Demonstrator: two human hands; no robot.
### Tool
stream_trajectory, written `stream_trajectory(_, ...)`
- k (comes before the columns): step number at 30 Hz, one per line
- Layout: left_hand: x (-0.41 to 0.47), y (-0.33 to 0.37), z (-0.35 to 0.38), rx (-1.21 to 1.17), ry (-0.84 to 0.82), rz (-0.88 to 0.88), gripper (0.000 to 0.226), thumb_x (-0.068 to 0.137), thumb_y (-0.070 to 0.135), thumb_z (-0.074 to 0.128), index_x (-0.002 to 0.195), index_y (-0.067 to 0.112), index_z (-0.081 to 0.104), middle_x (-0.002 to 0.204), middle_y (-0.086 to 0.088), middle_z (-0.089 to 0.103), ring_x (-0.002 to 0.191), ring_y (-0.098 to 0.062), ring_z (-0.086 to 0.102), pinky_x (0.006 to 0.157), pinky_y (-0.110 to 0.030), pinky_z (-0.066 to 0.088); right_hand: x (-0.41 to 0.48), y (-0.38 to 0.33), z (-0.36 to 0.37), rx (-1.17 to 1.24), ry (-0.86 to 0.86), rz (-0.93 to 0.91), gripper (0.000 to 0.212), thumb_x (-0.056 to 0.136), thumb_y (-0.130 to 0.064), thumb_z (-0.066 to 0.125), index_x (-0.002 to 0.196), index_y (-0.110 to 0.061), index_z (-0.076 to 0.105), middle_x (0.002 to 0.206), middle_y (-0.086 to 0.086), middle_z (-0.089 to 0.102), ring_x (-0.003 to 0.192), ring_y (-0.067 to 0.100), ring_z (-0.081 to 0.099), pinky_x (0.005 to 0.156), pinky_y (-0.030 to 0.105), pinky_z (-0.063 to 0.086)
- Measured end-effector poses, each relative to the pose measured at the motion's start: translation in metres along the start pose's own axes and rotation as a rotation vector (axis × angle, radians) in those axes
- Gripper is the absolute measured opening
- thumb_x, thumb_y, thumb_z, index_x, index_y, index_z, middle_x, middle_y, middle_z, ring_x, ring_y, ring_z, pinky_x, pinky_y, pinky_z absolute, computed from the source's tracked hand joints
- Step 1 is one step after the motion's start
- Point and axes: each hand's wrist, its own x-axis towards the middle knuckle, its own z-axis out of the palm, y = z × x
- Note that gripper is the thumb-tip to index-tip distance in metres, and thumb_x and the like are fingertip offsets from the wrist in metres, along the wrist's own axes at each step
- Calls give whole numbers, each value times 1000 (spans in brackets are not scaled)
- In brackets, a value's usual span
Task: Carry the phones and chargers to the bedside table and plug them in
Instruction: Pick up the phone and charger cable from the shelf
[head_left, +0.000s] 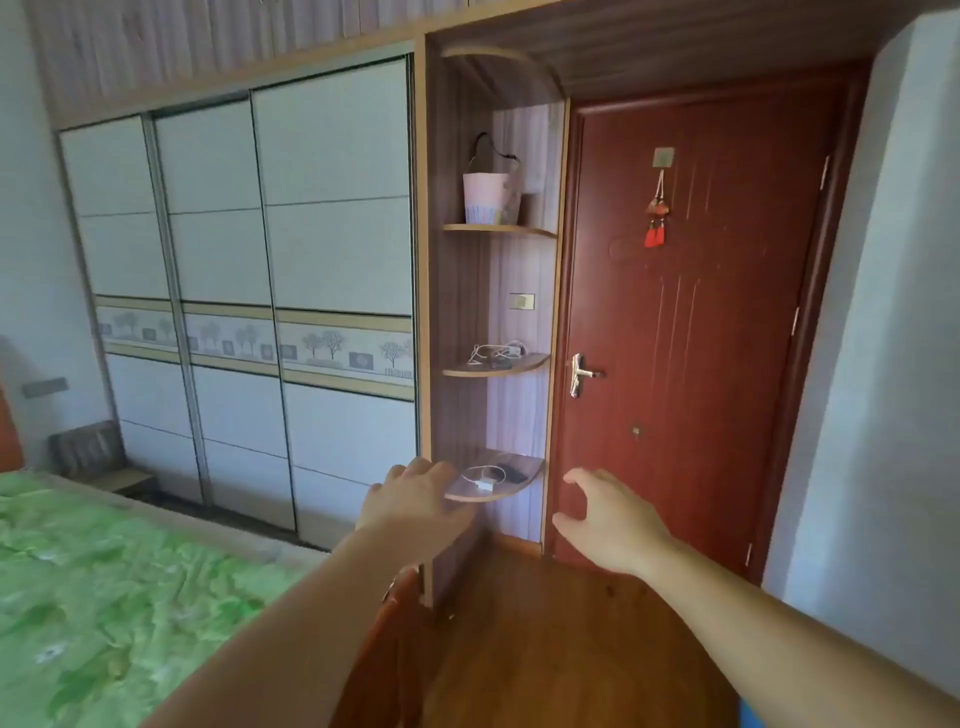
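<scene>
A corner shelf unit stands between the wardrobe and the door. On its lowest shelf (498, 494) lie a white charger (485, 485) with a coiled white cable and a dark phone (511, 472). The middle shelf (493, 370) holds another white charger with cable (493, 352) and a dark object that looks like a phone. My left hand (415, 501) is stretched out, fingers relaxed, in front of the lowest shelf's left edge, holding nothing. My right hand (608, 519) is stretched out to the right of that shelf, fingers spread, empty.
A red-brown door (691, 322) with a metal handle (582, 373) is shut on the right. White sliding wardrobe doors (234, 312) fill the left wall. A bed with a green cover (93, 597) lies at lower left. A pink bag (485, 197) sits on the top shelf. The floor is wood.
</scene>
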Motion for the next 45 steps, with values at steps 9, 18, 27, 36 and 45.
stream_trajectory(9, 194, -34, 81, -53, -57, -40, 52, 86, 59, 48, 132, 33, 46, 137, 3, 49, 123, -21, 43, 97, -41, 40, 191, 60, 50, -14, -39, 49, 45, 88, -40, 55, 131, -31, 45, 133, -3, 52, 115, 21, 55, 91, 38, 46)
stream_trajectory(18, 366, -14, 145, -72, -86, -57, 58, 82, 69, 47, 131, 38, 46, 136, 7, 51, 121, -20, 44, 97, -42, 41, 359, 126, 74, -9, -31, 42, 49, 88, -42, 55, 132, -22, 46, 132, 0, 53, 110, 20, 57, 83, 35, 46)
stream_trajectory(27, 557, 24, 222, -57, -167, -151, 52, 79, 52, 59, 127, 32, 51, 132, 2, 52, 118, -24, 45, 97, -44, 43, 563, 242, 116, 169, -70, -20, 53, 89, -38, 58, 137, -21, 43, 140, 1, 48, 106, 18, 56, 73, 25, 40)
stream_trajectory(36, 717, 29, 268, -64, -80, -185, 60, 85, 56, 53, 140, 33, 43, 150, 3, 39, 135, -24, 35, 106, -44, 35, 734, 302, 139, 243, -108, -81, 56, 88, -37, 60, 138, -18, 43, 143, 4, 45, 115, 21, 54, 94, 32, 43)
stream_trajectory(45, 870, -18, 333, -128, -22, -194, 53, 86, 52, 55, 134, 32, 48, 141, 3, 47, 131, -22, 38, 103, -41, 36, 895, 340, 203, 141, -148, -123, 54, 83, -44, 61, 131, -23, 48, 134, 1, 51, 106, 19, 58, 85, 30, 44)
